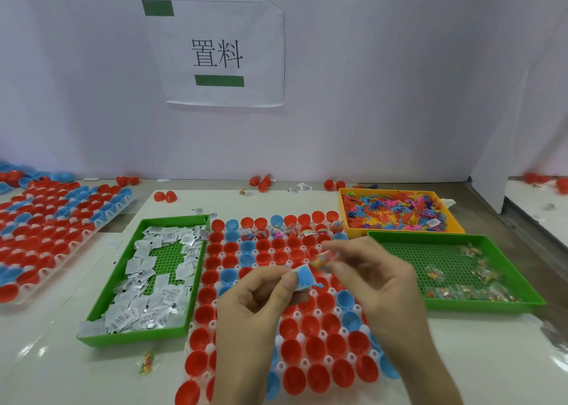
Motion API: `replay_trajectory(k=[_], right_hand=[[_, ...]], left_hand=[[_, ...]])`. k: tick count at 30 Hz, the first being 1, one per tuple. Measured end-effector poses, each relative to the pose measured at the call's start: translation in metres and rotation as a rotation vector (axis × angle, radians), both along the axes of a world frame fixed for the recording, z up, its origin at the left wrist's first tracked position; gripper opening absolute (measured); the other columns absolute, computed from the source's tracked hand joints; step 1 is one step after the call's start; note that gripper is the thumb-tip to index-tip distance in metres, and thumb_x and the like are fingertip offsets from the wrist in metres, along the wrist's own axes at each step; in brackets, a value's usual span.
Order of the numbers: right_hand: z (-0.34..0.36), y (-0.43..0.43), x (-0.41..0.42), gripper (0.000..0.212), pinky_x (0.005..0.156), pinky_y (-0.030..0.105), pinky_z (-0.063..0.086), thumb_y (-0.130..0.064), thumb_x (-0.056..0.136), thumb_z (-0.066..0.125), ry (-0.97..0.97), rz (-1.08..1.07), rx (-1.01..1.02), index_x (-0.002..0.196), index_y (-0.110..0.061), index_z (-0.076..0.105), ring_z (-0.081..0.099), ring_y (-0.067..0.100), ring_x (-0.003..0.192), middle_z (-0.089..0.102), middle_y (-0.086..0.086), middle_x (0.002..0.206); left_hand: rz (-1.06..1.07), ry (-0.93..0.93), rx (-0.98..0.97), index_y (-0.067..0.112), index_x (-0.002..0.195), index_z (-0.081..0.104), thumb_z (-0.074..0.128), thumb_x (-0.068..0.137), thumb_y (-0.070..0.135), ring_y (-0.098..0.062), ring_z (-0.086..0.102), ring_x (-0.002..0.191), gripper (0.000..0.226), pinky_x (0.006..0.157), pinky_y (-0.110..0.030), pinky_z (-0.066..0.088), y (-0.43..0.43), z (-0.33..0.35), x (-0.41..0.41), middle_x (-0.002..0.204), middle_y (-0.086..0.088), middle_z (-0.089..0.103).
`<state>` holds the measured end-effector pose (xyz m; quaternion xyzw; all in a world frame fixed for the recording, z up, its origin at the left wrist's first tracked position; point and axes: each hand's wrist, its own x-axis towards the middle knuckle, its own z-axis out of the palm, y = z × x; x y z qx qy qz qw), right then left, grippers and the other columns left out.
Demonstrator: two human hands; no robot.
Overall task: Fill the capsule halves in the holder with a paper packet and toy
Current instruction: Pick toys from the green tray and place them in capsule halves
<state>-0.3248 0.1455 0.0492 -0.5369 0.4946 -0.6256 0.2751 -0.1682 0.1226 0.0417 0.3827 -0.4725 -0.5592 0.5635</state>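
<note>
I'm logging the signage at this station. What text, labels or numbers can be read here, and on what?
"置料": large black characters on the white paper sheet on the wall.
Two green bars on that sheet: no text showing.
Small white paper packets in the left green plastic tray: dark print, too small to read.
Nothing else carries readable text.

Left hand (258,306) curled, blue toy (305,277) pinched by thumb and forefinger, right hand (378,281) close beside, blurred, clear packet (326,259) gripped at fingertips.
</note>
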Motion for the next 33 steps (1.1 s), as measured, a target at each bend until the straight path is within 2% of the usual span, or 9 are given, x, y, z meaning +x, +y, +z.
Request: replay_trajectory(k=[5, 10, 15, 19, 22, 25, 28, 31, 33], right_hand=[[0.0, 0.002, 0.022, 0.032, 0.077, 0.015, 0.053, 0.004, 0.089, 0.068, -0.087, 0.043, 0.024, 0.091, -0.026, 0.078, 0.072, 0.01, 0.087, 0.076, -0.002, 0.091], [0.001, 0.003, 0.027, 0.018, 0.08, 0.017, 0.054, -0.021, 0.084, 0.074, -0.093, 0.096, 0.086, 0.096, -0.032, 0.077, 0.072, 0.012, 0.093, 0.076, -0.004, 0.096], [-0.006, 0.004, 0.028, 0.036, 0.079, 0.021, 0.056, -0.002, 0.081, 0.079, -0.06, 0.011, 0.078, 0.094, -0.035, 0.076, 0.073, 0.015, 0.091, 0.076, -0.005, 0.096], [-0.005, 0.006, 0.028, 0.04, 0.077, 0.018, 0.055, 0.001, 0.081, 0.078, -0.018, 0.008, 0.061, 0.092, -0.037, 0.075, 0.073, 0.011, 0.087, 0.076, -0.007, 0.09], [-0.005, 0.008, 0.029, 0.041, 0.077, 0.017, 0.055, 0.003, 0.081, 0.078, -0.008, 0.007, 0.065, 0.094, -0.036, 0.074, 0.072, 0.011, 0.087, 0.076, -0.007, 0.089], [-0.005, 0.009, 0.028, 0.039, 0.075, 0.016, 0.054, 0.002, 0.081, 0.077, 0.002, 0.022, 0.061, 0.094, -0.034, 0.074, 0.072, 0.012, 0.087, 0.075, -0.006, 0.088], [-0.004, 0.012, 0.028, 0.038, 0.074, 0.016, 0.055, 0.001, 0.081, 0.078, -0.008, 0.015, 0.051, 0.093, -0.034, 0.073, 0.073, 0.011, 0.085, 0.076, -0.005, 0.086], [-0.006, 0.013, 0.028, 0.039, 0.073, 0.016, 0.055, 0.0, 0.079, 0.08, 0.002, -0.05, 0.043, 0.092, -0.035, 0.071, 0.073, 0.01, 0.083, 0.076, -0.006, 0.084], [-0.007, 0.012, 0.028, 0.04, 0.073, 0.017, 0.056, 0.001, 0.078, 0.08, -0.009, -0.07, 0.035, 0.091, -0.036, 0.071, 0.073, 0.011, 0.082, 0.076, -0.005, 0.084]], left_hand=[[0.109, -0.047, -0.095, 0.035, 0.082, 0.079, 0.071, 0.073, 0.026, -0.02, 0.076, 0.074, 0.015, 0.067, -0.018, 0.057, 0.001, 0.001, -0.001, 0.078, -0.004, 0.078], [0.183, -0.203, -0.206, 0.039, 0.092, 0.072, 0.07, 0.08, 0.027, -0.011, 0.076, 0.08, 0.018, 0.073, -0.018, 0.057, 0.003, -0.001, 0.003, 0.081, 0.007, 0.078], [0.167, -0.364, -0.278, 0.046, 0.099, 0.067, 0.066, 0.086, 0.022, -0.002, 0.073, 0.084, 0.027, 0.077, -0.014, 0.054, 0.008, 0.001, 0.002, 0.082, 0.018, 0.076], [0.188, -0.531, -0.344, 0.046, 0.103, 0.064, 0.068, 0.088, 0.016, 0.008, 0.069, 0.083, 0.034, 0.077, -0.005, 0.049, 0.01, 0.002, 0.003, 0.083, 0.03, 0.072], [0.152, -0.586, -0.352, 0.046, 0.107, 0.063, 0.069, 0.088, 0.014, 0.009, 0.068, 0.082, 0.037, 0.076, -0.004, 0.049, 0.009, 0.0, 0.008, 0.085, 0.032, 0.07], [0.109, -0.573, -0.332, 0.043, 0.104, 0.067, 0.069, 0.088, 0.014, 0.004, 0.071, 0.081, 0.033, 0.077, -0.01, 0.053, 0.006, -0.002, 0.015, 0.084, 0.027, 0.073], [0.031, -0.459, -0.268, 0.035, 0.095, 0.074, 0.069, 0.087, 0.014, -0.004, 0.073, 0.083, 0.023, 0.076, -0.02, 0.058, 0.003, -0.004, 0.016, 0.086, 0.017, 0.076], [-0.067, -0.321, -0.191, 0.034, 0.088, 0.08, 0.07, 0.079, 0.026, -0.006, 0.073, 0.085, 0.015, 0.074, -0.016, 0.057, 0.004, -0.002, 0.015, 0.088, 0.011, 0.077], [-0.101, -0.232, -0.143, 0.035, 0.09, 0.081, 0.073, 0.073, 0.028, -0.009, 0.074, 0.086, 0.019, 0.074, -0.014, 0.055, 0.004, -0.001, 0.014, 0.09, 0.007, 0.078]])
